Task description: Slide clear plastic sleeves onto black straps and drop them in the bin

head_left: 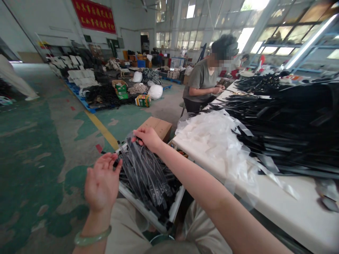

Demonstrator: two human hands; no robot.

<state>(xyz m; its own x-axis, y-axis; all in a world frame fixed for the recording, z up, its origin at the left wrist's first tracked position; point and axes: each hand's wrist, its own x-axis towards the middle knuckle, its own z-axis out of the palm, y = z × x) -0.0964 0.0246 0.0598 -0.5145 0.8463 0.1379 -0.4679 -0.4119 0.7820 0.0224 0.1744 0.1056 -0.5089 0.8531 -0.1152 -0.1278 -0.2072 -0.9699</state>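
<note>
- Over the white crate (178,203), the right hand (146,137) pinches a sleeved strip (130,138), fingers closed on it!
- Crate's left side: the left hand (102,181), half-curled, grips a black tip (116,163).
- Plastic-sleeved black strips (148,176) fill the crate, beside the table (288,208).

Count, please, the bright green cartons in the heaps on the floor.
2: one carton on the dark heap; another carton, nearer, in front of the white bag. More may be hidden behind the heaps.
</note>
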